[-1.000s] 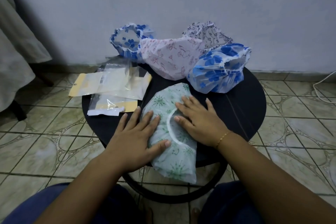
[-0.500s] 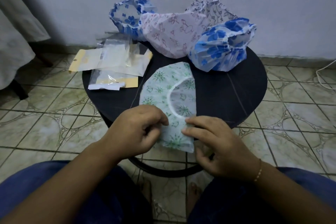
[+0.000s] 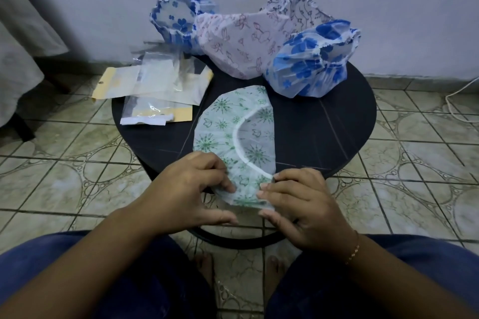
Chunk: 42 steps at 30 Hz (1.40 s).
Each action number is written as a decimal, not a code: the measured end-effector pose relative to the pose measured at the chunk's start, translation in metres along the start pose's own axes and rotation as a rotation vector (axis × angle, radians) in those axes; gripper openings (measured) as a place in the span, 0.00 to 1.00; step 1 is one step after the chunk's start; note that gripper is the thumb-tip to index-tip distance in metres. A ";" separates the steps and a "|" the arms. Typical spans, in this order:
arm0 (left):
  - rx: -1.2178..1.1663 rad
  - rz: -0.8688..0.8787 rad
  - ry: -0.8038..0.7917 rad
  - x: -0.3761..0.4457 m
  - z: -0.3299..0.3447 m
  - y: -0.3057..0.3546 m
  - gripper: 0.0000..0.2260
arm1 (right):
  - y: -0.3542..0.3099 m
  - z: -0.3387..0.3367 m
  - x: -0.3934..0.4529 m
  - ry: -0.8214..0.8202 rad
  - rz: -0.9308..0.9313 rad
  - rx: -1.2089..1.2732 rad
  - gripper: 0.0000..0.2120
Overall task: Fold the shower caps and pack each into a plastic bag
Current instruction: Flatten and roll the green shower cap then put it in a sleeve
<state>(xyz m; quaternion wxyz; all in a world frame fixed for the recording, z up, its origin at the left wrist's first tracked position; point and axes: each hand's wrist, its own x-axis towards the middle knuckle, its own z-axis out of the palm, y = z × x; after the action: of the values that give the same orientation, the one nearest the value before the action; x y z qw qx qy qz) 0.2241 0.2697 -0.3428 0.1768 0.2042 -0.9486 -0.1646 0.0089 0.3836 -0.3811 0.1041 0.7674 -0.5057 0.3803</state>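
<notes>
Green-patterned shower cap [image 3: 233, 137], folded flat into a half-round, lies on the dark round worktop [image 3: 337, 122] with its near end over the edge. Left hand [image 3: 189, 189] and right hand [image 3: 303, 210] each have their grip pinched on that near end. Plastic bags [image 3: 160, 88] lie at the left; four unfolded caps [image 3: 243, 44] are heaped behind.
</notes>
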 end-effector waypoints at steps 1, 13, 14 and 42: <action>-0.010 -0.002 0.015 0.002 0.001 0.000 0.20 | -0.001 0.000 0.000 0.020 0.053 0.026 0.12; -0.178 -0.169 0.161 0.011 0.006 0.000 0.16 | -0.022 0.005 0.017 0.130 0.716 0.398 0.20; -0.180 -0.194 0.165 0.012 0.006 0.000 0.15 | -0.021 0.005 0.018 0.149 0.698 0.392 0.20; -0.255 -0.310 0.024 0.034 -0.010 -0.003 0.18 | -0.003 -0.014 0.045 -0.213 0.700 0.148 0.10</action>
<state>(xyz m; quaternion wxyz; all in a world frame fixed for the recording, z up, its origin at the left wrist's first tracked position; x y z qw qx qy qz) 0.2005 0.2500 -0.3257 0.1853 0.3256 -0.8751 -0.3064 0.0135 0.3611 -0.3399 -0.1412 0.5886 -0.7166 0.3465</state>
